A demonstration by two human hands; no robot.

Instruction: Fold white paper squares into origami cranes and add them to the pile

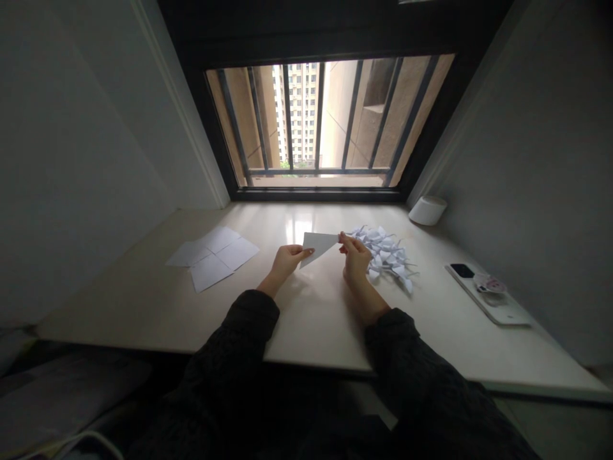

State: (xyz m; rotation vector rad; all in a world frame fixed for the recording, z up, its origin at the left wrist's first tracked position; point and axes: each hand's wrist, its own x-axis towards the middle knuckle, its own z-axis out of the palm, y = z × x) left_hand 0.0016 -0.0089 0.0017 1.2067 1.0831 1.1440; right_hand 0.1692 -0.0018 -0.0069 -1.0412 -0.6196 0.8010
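Note:
A white paper folded into a triangle [318,245] is held up just above the pale desk [311,319]. My left hand [286,260] pinches its lower left corner, fingers closed on the paper. My right hand [354,257] pinches its right tip, also closed on it. Right behind my right hand lies a heap of several folded white paper cranes [389,254]. Dark sleeves cover both forearms.
Several flat white paper sheets [213,255] lie on the desk at the left. A white phone [486,292] with a round sticker rests at the right. A white round object [428,209] stands by the barred window [318,121]. Walls close in both sides.

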